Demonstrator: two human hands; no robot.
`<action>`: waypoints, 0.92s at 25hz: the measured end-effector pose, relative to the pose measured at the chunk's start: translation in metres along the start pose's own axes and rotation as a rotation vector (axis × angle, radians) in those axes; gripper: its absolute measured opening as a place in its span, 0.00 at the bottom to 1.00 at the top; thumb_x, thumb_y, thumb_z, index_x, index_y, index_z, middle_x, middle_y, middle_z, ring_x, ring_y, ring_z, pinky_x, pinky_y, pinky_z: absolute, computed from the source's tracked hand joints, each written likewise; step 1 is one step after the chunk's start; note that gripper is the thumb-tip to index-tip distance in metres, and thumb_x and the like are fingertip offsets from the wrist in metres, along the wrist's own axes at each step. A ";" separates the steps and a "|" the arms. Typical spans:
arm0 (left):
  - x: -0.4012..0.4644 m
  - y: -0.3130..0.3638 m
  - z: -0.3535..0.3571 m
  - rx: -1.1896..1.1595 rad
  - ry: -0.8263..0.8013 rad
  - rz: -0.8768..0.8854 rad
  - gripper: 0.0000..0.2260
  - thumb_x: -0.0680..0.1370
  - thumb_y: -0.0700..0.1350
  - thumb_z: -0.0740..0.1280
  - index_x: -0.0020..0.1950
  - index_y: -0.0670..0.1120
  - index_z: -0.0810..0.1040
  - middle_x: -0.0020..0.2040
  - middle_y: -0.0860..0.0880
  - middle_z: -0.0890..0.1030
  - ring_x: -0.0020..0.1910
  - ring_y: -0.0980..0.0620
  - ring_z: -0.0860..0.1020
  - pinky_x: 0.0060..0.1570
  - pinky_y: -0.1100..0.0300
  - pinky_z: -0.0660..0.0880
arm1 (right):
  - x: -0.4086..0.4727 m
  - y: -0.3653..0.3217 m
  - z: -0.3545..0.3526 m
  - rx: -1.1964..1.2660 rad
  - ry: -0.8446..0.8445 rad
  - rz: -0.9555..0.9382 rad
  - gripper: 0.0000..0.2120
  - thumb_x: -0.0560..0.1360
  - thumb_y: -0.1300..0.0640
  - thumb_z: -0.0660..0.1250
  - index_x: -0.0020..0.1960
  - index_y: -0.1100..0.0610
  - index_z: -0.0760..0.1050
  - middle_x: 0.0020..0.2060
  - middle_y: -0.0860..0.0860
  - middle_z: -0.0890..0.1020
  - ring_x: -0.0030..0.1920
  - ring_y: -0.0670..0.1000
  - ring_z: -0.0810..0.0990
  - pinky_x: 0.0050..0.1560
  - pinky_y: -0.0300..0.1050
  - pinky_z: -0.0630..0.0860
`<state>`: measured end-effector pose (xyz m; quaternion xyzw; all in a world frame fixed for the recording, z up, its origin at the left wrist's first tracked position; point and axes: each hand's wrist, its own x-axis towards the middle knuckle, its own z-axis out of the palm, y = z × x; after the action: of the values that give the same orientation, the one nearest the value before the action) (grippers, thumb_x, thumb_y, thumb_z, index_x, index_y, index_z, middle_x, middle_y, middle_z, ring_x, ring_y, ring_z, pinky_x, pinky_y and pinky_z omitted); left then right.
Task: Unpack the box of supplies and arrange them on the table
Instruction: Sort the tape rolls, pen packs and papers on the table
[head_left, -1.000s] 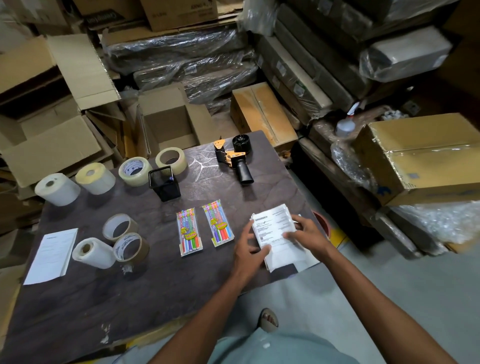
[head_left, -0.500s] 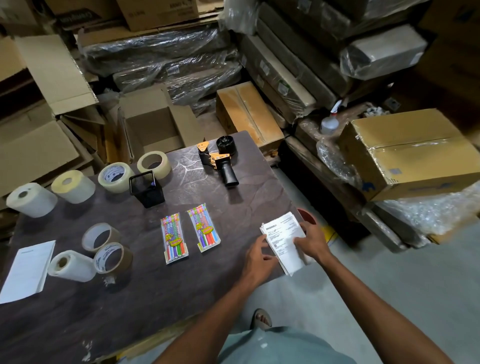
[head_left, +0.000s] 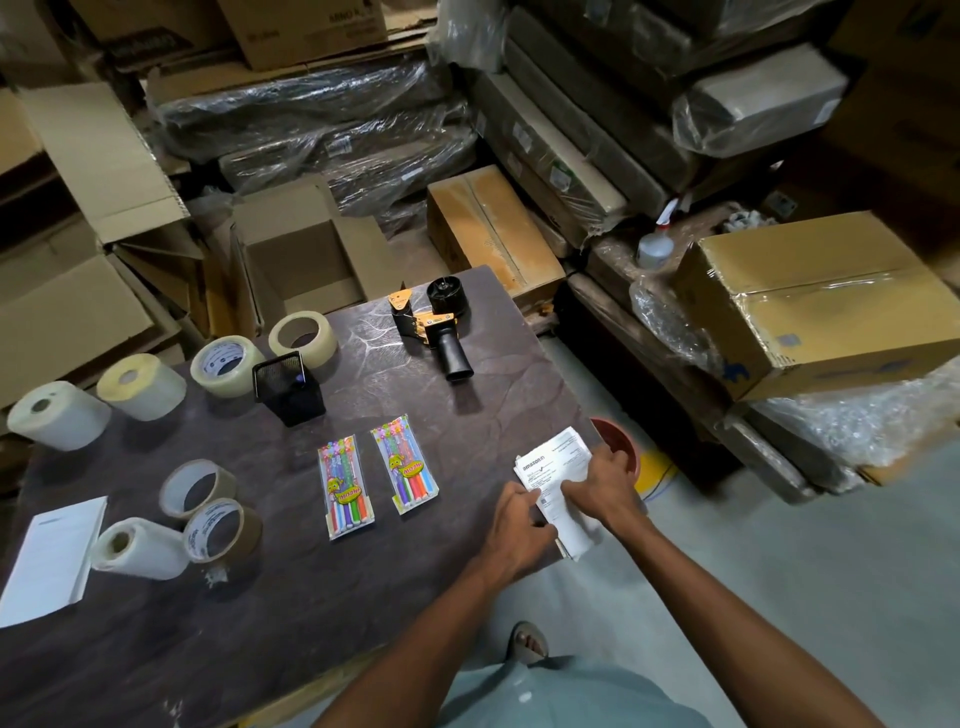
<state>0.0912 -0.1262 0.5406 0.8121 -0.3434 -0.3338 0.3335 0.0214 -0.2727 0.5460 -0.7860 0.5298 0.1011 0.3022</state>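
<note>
- Scanning from the left of the frame: a flat white paper sheet (head_left: 52, 558) lies at the lower-left edge of the dark, matte, scuffed counter (head_left: 156, 649).
- Left of centre: two white paper rolls (head_left: 60, 415) at the back edge, a third lying on its side lower down; glossy clear tape rolls (head_left: 227, 365) and brown tape rolls (head_left: 223, 529), all ring-shaped.
- Centre: black wire-mesh pen holder (head_left: 289, 387), square, upright; two flat plastic packs of coloured pens (head_left: 345, 487) side by side.
- Upper centre: tape dispenser (head_left: 432, 325), orange body, black handle.
- Upper centre, behind the counter: open cardboard box (head_left: 301, 260); its inside looks bare.
- Right of centre, at the counter's right edge: stack of printed slips (head_left: 553, 473), thin white paper.
- Left hand (head_left: 519, 530): fingers curled on the stack's left side; grip appears closed on it.
- Right hand (head_left: 605, 491): pinches the stack's right side.
- Judgement: unpacking looks nearly done; squaring and placing the slips remains.
</note>
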 end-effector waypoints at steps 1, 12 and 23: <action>0.002 -0.001 0.000 0.032 0.006 0.016 0.17 0.73 0.44 0.69 0.61 0.46 0.81 0.55 0.48 0.77 0.59 0.52 0.72 0.58 0.55 0.77 | 0.002 0.001 -0.001 0.021 -0.017 0.005 0.41 0.61 0.39 0.72 0.68 0.55 0.62 0.64 0.58 0.69 0.63 0.62 0.73 0.59 0.60 0.76; 0.000 -0.004 -0.002 0.187 -0.006 0.095 0.30 0.70 0.61 0.70 0.70 0.53 0.72 0.66 0.53 0.72 0.62 0.52 0.75 0.58 0.55 0.76 | 0.023 0.008 -0.025 0.262 -0.239 -0.196 0.16 0.70 0.63 0.66 0.57 0.57 0.77 0.54 0.55 0.83 0.52 0.55 0.81 0.54 0.52 0.80; 0.019 -0.020 -0.043 -0.322 0.296 0.079 0.31 0.68 0.34 0.65 0.59 0.68 0.76 0.59 0.48 0.72 0.60 0.51 0.77 0.56 0.59 0.78 | 0.007 -0.032 -0.004 0.722 -0.107 -0.570 0.28 0.74 0.70 0.64 0.67 0.47 0.64 0.61 0.53 0.77 0.58 0.53 0.81 0.51 0.46 0.83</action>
<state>0.1412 -0.1173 0.5431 0.7744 -0.2643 -0.2481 0.5186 0.0523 -0.2726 0.5570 -0.7385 0.2773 -0.1364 0.5992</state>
